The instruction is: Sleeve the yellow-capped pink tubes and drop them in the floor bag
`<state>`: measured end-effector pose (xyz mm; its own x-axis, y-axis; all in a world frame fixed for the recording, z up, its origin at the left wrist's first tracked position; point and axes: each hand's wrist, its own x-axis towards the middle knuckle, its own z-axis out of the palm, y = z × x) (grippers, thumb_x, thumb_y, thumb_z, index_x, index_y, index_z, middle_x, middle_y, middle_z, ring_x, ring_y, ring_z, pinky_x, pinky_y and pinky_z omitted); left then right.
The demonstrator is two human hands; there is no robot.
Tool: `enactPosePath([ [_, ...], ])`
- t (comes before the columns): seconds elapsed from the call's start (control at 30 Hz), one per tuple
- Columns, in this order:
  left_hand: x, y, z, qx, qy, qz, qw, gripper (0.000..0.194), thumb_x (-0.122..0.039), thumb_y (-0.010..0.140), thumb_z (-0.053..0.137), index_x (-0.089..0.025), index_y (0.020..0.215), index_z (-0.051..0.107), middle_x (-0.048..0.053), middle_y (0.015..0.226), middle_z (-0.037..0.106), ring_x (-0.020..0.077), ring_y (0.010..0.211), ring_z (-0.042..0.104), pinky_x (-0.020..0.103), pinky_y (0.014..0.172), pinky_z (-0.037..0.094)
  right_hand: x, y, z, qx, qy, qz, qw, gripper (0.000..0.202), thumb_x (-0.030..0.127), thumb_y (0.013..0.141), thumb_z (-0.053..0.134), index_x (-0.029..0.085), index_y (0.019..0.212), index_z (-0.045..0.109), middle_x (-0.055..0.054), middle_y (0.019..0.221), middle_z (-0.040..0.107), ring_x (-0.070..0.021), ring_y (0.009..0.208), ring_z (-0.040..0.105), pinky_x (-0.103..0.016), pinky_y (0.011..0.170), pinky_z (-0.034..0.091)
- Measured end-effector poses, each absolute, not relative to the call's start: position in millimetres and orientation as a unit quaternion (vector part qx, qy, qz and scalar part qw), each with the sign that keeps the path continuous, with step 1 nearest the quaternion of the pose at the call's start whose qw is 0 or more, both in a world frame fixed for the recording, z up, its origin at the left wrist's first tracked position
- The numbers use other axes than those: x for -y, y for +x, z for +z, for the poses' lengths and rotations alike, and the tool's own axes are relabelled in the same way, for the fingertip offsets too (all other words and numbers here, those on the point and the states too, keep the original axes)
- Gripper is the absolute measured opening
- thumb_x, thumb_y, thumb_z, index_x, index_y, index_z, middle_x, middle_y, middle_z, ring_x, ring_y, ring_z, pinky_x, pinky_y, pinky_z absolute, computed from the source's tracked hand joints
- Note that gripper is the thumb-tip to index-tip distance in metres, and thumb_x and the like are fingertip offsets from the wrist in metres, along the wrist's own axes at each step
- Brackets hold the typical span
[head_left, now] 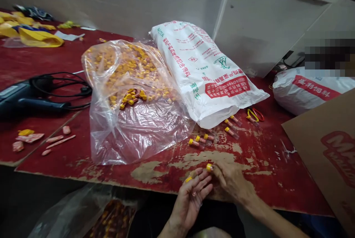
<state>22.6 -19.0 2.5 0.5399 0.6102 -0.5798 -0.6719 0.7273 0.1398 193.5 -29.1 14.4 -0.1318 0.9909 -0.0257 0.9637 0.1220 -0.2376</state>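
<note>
Near the table's front edge, my left hand [191, 198] is palm up with a yellow-capped tube [196, 196] lying in it, its fingers loosely curled. Just to the right, my right hand [231, 179] pinches a yellow-capped piece [210, 167] between thumb and fingers; its lower part is hidden. Beyond the hands, several small clear tubes [196, 143] with yellow caps and pinkish contents lie on the red table [266, 153]. A large clear plastic bag [133, 131] full of yellow-capped pieces spreads over the table to the left.
A white printed sack [205, 71] leans behind the tubes. Yellow and red scissors handles [254, 114] lie beside it. A cardboard box [324, 149] and another sack [310, 86] are at the right. A dark heat gun [36, 95] with its cable and pink wrapped bits [30, 137] are at the left.
</note>
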Motion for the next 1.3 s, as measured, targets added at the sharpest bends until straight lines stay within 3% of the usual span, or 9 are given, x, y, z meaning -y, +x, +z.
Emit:
enactPosePath([
  [0.1,19,15,4,-0.289,-0.063,0.41,0.863,0.03,-0.013,0.071,0.065,-0.015,0.101,0.061,0.007,0.083,0.068,0.0177,0.075,0.066,0.032,0.072,0.053,30,163,15,0.793,-0.569,0.116,0.184,0.023,0.029,0.095,0.037,0.02,0.097,0.058,-0.004,0.089,0.061,-0.0144,0.079,0.056,-0.025,0.068,0.039],
  [0.17,18,9,8,-0.315,-0.049,0.426,0.846,0.033,-0.014,0.071,0.065,-0.015,0.103,0.059,0.004,0.074,0.066,0.0159,0.065,0.064,0.031,0.065,0.053,12,152,16,0.786,-0.578,0.078,0.204,0.02,0.024,0.093,0.039,0.02,0.101,0.057,-0.005,0.094,0.058,-0.0155,0.083,0.054,-0.025,0.069,0.039],
  [0.33,22,-3,14,-0.353,-0.014,0.432,0.83,0.035,-0.016,0.072,0.064,-0.015,0.107,0.056,0.002,0.073,0.063,0.0142,0.058,0.061,0.03,0.058,0.052,-54,145,6,0.773,-0.62,-0.101,0.087,0.016,0.022,0.087,0.049,0.018,0.098,0.06,-0.009,0.092,0.056,-0.0215,0.085,0.048,-0.033,0.075,0.035],
  [0.43,26,-5,11,-0.353,-0.017,0.43,0.831,0.029,-0.016,0.073,0.063,-0.014,0.101,0.057,0.002,0.072,0.063,0.0135,0.057,0.06,0.029,0.057,0.051,-62,142,0,0.786,-0.6,-0.14,0.059,0.013,0.017,0.086,0.049,0.015,0.094,0.059,-0.012,0.103,0.057,-0.022,0.088,0.048,-0.035,0.077,0.033],
  [0.57,25,-5,6,-0.347,-0.022,0.423,0.837,0.023,-0.016,0.074,0.062,-0.013,0.096,0.057,0.003,0.071,0.062,0.0137,0.056,0.059,0.029,0.056,0.05,-29,161,17,0.827,-0.56,-0.025,0.041,0.015,0.016,0.087,0.043,0.017,0.092,0.057,-0.007,0.091,0.062,-0.0162,0.077,0.053,-0.029,0.071,0.033],
  [0.67,23,-2,5,-0.337,-0.02,0.412,0.846,0.022,-0.016,0.075,0.061,-0.013,0.097,0.057,0.004,0.073,0.063,0.0142,0.056,0.059,0.029,0.055,0.049,-3,193,40,0.793,-0.602,0.077,-0.056,0.017,0.021,0.088,0.042,0.018,0.083,0.058,-0.001,0.069,0.061,-0.0118,0.058,0.052,-0.025,0.055,0.026],
  [0.83,21,4,5,-0.328,-0.014,0.385,0.863,0.02,-0.015,0.075,0.059,-0.012,0.094,0.058,0.006,0.074,0.065,0.0144,0.056,0.059,0.026,0.052,0.047,5,230,34,0.716,-0.658,0.07,-0.222,0.025,0.015,0.083,0.045,0.015,0.063,0.061,-0.005,0.055,0.059,-0.0134,0.051,0.053,-0.025,0.05,0.024],
  [1.13,11,15,3,-0.335,-0.001,0.372,0.866,0.025,-0.014,0.07,0.066,-0.013,0.094,0.06,0.006,0.075,0.066,0.0155,0.06,0.061,0.026,0.055,0.048,4,238,-3,0.711,-0.667,0.097,-0.199,0.02,0.008,0.076,0.049,0.014,0.071,0.068,-0.01,0.065,0.066,-0.0187,0.059,0.06,-0.026,0.055,0.036],
  [1.3,12,16,5,-0.353,0.02,0.359,0.864,0.027,-0.009,0.07,0.067,-0.012,0.096,0.059,0.011,0.084,0.069,0.0199,0.07,0.066,0.028,0.06,0.051,9,234,3,0.718,-0.673,0.083,-0.159,0.023,0.015,0.084,0.045,0.015,0.076,0.067,-0.008,0.065,0.065,-0.0173,0.058,0.06,-0.025,0.057,0.038],
])
